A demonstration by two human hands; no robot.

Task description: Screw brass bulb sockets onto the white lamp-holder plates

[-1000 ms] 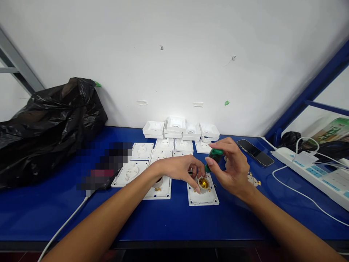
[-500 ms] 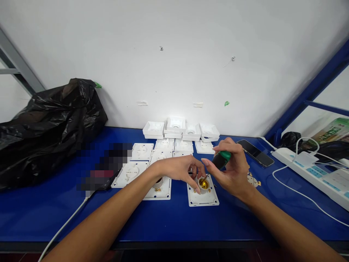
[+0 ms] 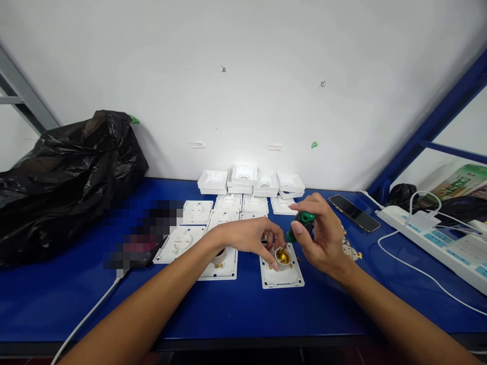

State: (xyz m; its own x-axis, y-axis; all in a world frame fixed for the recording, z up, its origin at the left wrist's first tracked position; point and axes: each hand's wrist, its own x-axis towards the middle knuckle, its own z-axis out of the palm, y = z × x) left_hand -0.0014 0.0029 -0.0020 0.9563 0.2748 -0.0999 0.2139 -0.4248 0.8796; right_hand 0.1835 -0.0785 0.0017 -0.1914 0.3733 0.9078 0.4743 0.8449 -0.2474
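Note:
My left hand [image 3: 256, 240] grips the round lamp socket [image 3: 283, 257] by its rim, thumb on the near side and fingers behind. The socket has a brass-coloured inside and sits on a square white plate [image 3: 282, 278]. My right hand [image 3: 321, 234] holds a screwdriver [image 3: 303, 223] with a green and dark handle. Its shaft slants down into the socket; the tip is too small to make out. Partly behind my left forearm lies another white plate [image 3: 224, 270] with a socket and a brass terminal.
White square covers [image 3: 243, 175] are stacked by the wall, with several flat plates [image 3: 197, 211] before them. A black bag [image 3: 76, 177] and a pixelated phone with a cable lie left. To the right are round pale parts [image 3: 350, 252], a phone [image 3: 354, 213] and a power strip [image 3: 437, 238].
The screwdriver's handle has turned and dipped slightly in my right hand, whose fingers have shifted. My left hand stays on the socket. The whole view has moved a little.

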